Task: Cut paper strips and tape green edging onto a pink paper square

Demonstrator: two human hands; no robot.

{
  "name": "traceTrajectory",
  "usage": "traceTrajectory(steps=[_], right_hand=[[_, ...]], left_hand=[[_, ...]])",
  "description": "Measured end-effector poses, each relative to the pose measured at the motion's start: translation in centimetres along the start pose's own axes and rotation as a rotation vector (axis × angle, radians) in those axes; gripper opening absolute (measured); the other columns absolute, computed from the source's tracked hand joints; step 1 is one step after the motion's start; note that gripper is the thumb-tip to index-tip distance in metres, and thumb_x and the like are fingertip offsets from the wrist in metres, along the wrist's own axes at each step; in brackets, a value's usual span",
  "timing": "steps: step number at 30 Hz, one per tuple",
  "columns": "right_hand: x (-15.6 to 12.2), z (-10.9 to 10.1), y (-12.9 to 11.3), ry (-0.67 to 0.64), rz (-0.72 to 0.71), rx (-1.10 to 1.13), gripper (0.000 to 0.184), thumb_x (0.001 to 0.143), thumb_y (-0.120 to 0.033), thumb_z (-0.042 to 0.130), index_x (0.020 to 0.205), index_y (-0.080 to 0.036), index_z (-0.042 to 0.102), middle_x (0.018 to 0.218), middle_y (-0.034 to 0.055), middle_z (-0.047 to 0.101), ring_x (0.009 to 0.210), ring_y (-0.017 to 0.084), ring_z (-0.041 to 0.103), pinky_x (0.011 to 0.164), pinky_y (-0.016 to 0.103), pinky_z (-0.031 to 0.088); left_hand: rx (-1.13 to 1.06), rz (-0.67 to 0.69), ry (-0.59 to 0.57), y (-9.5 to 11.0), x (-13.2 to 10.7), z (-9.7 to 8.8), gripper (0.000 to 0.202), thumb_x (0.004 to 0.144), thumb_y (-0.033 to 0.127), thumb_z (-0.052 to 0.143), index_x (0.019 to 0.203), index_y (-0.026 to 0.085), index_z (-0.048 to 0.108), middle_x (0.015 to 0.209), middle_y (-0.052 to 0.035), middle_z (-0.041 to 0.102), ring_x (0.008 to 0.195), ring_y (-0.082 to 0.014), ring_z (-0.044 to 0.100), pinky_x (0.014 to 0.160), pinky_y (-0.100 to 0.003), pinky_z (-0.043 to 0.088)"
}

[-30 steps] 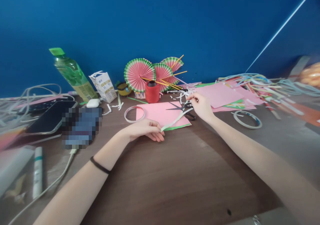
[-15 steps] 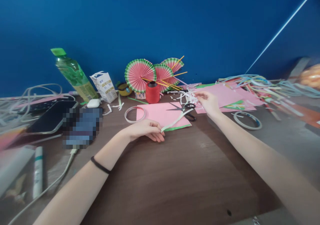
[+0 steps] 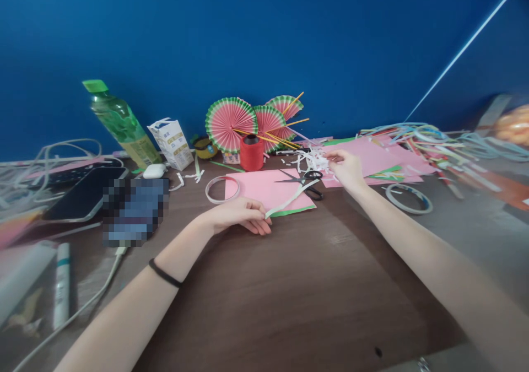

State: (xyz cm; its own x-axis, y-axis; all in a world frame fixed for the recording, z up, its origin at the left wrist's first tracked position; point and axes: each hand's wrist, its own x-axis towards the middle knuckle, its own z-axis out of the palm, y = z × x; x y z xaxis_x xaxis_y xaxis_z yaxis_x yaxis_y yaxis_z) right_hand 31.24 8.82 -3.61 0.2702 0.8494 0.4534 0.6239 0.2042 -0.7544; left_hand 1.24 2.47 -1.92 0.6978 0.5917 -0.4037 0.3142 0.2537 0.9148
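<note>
My left hand (image 3: 243,215) is closed in a pinch on one end of a pale narrow strip (image 3: 289,200). That strip slants up to the right over a pink sheet (image 3: 264,184) with a green edge, reaching across the black scissors (image 3: 316,193). The scissors lie with their blades apart on the sheet's right side. At a heap of white paper scraps (image 3: 308,161), my right hand (image 3: 345,168) has its fingertips pressed together; whether a scrap is between them is too small to tell. A roll of tape (image 3: 222,189) rests on the sheet's left edge.
Behind the sheet stand a red thread spool (image 3: 252,154) and watermelon-patterned paper fans (image 3: 231,124). Leftward are a green bottle (image 3: 124,121), a white carton (image 3: 171,143) and a phone (image 3: 138,209) on a cable. Pink paper (image 3: 376,154), another tape roll (image 3: 409,199) and colourful strips (image 3: 438,140) lie right.
My right hand has shifted very slightly right and its fingers have drawn in a little at the scraps. My left hand keeps its pinch on the strip.
</note>
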Motion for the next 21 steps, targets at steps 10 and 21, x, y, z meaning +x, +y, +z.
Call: traceTrajectory(steps=[10,21], right_hand=[[-5.2,1.7,-7.0,-0.730,-0.446,0.100,0.022,0.080,-0.020,0.048,0.095,-0.019,0.064,0.104,0.0048,0.065,0.101,0.018,0.055,0.089,0.034,0.039],[-7.7,2.4,-8.6,-0.953,-0.445,0.035,0.011,0.081,-0.022,0.052,0.077,-0.016,0.060,0.076,0.0020,0.063,0.072,0.014,0.055,0.071,0.028,0.042]], left_hand=[[0.002,-0.008,-0.005,0.3,-0.3,0.1,0.015,0.073,0.029,0.062,0.077,0.015,0.062,0.079,-0.0062,0.071,0.071,-0.0130,0.065,0.068,-0.023,0.049],[-0.067,-0.054,0.023,1.0,-0.5,0.4,0.031,0.078,0.038,0.048,0.083,0.012,0.064,0.081,-0.0088,0.071,0.073,-0.0158,0.065,0.074,-0.029,0.048]])
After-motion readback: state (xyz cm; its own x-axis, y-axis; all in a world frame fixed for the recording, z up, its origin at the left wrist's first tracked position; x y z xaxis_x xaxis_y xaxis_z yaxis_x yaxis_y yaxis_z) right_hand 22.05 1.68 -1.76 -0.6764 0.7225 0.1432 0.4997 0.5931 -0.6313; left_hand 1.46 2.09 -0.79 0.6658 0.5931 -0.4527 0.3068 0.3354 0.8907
